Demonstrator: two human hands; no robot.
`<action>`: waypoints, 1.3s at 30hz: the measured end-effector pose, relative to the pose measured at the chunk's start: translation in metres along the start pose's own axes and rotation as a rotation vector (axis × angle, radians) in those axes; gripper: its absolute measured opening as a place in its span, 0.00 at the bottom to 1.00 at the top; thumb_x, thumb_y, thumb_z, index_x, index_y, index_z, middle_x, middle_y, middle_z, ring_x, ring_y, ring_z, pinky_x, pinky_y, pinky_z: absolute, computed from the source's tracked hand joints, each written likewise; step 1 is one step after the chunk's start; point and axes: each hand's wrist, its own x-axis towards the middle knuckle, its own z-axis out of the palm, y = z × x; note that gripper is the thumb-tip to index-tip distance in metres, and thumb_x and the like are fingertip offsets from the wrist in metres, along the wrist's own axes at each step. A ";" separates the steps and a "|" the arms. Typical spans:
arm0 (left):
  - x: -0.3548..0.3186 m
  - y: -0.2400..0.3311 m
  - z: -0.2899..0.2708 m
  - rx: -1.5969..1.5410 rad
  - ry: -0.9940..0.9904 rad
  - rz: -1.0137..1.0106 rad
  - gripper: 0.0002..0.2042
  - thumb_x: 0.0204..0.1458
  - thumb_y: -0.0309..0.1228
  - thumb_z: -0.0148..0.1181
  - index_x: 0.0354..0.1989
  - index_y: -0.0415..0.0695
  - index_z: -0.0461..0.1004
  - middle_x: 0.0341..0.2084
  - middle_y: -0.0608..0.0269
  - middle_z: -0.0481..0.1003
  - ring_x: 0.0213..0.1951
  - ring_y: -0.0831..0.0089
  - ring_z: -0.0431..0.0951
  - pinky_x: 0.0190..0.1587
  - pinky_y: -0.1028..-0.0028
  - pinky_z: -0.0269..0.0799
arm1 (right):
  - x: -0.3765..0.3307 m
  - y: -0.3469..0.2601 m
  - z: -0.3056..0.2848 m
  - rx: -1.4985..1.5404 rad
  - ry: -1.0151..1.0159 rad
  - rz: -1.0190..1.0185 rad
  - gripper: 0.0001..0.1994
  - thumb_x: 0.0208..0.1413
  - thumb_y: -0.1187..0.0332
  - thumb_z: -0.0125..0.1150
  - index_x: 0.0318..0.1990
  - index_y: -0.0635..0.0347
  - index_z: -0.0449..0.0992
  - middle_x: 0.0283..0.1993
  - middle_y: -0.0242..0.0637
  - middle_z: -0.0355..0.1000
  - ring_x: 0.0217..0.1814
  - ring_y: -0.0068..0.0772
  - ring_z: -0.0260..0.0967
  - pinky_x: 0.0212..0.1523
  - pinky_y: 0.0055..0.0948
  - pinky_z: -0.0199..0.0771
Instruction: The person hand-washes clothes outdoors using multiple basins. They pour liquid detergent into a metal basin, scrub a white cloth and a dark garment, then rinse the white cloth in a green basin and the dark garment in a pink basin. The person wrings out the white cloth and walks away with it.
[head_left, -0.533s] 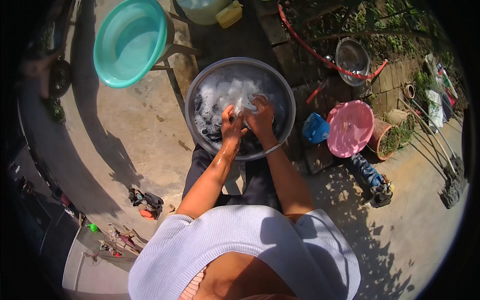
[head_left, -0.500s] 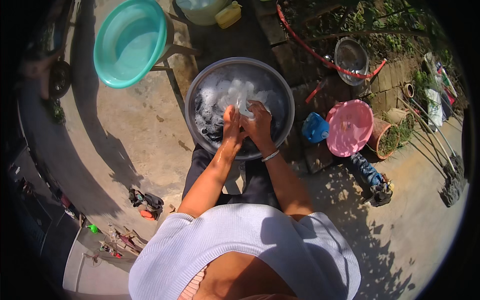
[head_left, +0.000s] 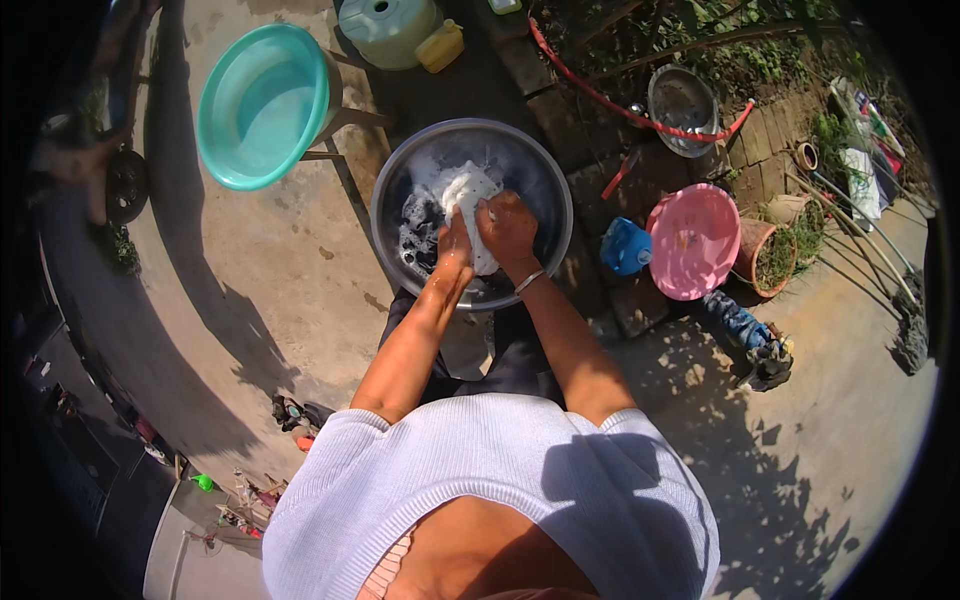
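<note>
A wet white cloth (head_left: 470,184) with dark specks is bunched up between my hands, above the suds in a grey metal basin (head_left: 564,210). My right hand (head_left: 510,228) has its fingers curled into the cloth's right side, and a silvery bangle circles that wrist. Against the left side, my left hand (head_left: 455,246) grips the cloth too, its fingers partly hidden. One end of the cloth hangs down between the hands. Dark fabric (head_left: 418,218) under foam lies in the water left of my left hand.
A turquoise basin (head_left: 318,95) rests on a stool at the far left. Beyond stand a pale round tub (head_left: 385,30) and a yellow jug (head_left: 440,47). To the right are a blue jug (head_left: 627,248), a pink basin (head_left: 695,240), a potted plant (head_left: 770,258) and a red hose (head_left: 590,90).
The white cloth, earlier spread low in the suds, is now lifted and gathered between my hands. My right hand has closed on it. The view has shifted slightly.
</note>
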 end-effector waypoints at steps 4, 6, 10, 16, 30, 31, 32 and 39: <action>-0.018 0.019 -0.018 0.146 -0.201 0.113 0.28 0.56 0.52 0.48 0.51 0.37 0.66 0.43 0.54 0.72 0.44 0.63 0.74 0.44 0.63 0.72 | -0.001 0.006 -0.030 0.219 -0.038 0.140 0.06 0.45 0.68 0.63 0.27 0.59 0.73 0.30 0.40 0.67 0.28 0.45 0.68 0.29 0.39 0.70; -0.014 0.026 -0.039 0.326 -0.245 0.100 0.27 0.56 0.52 0.49 0.52 0.39 0.67 0.45 0.57 0.71 0.46 0.66 0.71 0.44 0.62 0.71 | -0.009 -0.022 -0.060 0.223 -0.004 0.056 0.07 0.43 0.69 0.64 0.31 0.58 0.74 0.33 0.40 0.68 0.33 0.46 0.69 0.32 0.39 0.70; -0.028 0.034 -0.053 0.434 -0.120 0.205 0.24 0.57 0.44 0.50 0.57 0.43 0.64 0.46 0.61 0.68 0.46 0.66 0.68 0.38 0.69 0.71 | -0.042 -0.053 -0.083 0.160 -0.128 -0.035 0.13 0.42 0.72 0.62 0.39 0.55 0.76 0.43 0.42 0.69 0.44 0.44 0.69 0.38 0.39 0.69; -0.031 0.032 -0.025 0.703 -0.345 0.266 0.29 0.47 0.36 0.65 0.54 0.34 0.64 0.43 0.52 0.71 0.44 0.67 0.71 0.42 0.73 0.69 | -0.087 -0.095 -0.094 0.186 -0.273 -0.141 0.19 0.39 0.77 0.58 0.44 0.54 0.75 0.47 0.41 0.69 0.47 0.43 0.68 0.43 0.39 0.68; -0.127 0.085 -0.052 -0.177 -0.730 0.026 0.25 0.60 0.50 0.39 0.55 0.43 0.67 0.52 0.56 0.70 0.54 0.59 0.68 0.59 0.58 0.60 | -0.128 -0.052 -0.096 0.548 -0.337 0.286 0.21 0.49 0.63 0.64 0.50 0.60 0.72 0.40 0.39 0.72 0.39 0.33 0.72 0.38 0.28 0.71; -0.136 0.089 -0.052 -0.195 -0.756 0.000 0.26 0.60 0.51 0.39 0.55 0.44 0.67 0.53 0.56 0.70 0.55 0.59 0.68 0.59 0.57 0.60 | -0.123 -0.047 -0.098 0.697 -0.405 0.438 0.21 0.50 0.62 0.63 0.51 0.60 0.71 0.40 0.38 0.72 0.38 0.32 0.72 0.37 0.28 0.71; -0.144 0.093 -0.056 -0.216 -0.775 -0.020 0.26 0.60 0.52 0.38 0.55 0.45 0.67 0.53 0.57 0.69 0.55 0.58 0.67 0.59 0.56 0.60 | -0.112 -0.051 -0.106 0.850 -0.482 0.586 0.21 0.51 0.62 0.63 0.51 0.60 0.71 0.40 0.38 0.72 0.38 0.32 0.72 0.37 0.28 0.71; -0.217 0.126 -0.045 -0.055 -1.075 0.159 0.39 0.46 0.62 0.53 0.60 0.43 0.61 0.58 0.52 0.64 0.59 0.54 0.63 0.61 0.53 0.56 | -0.058 -0.025 -0.092 0.260 -0.060 0.272 0.28 0.39 0.62 0.69 0.52 0.56 0.71 0.45 0.43 0.72 0.48 0.48 0.68 0.46 0.37 0.69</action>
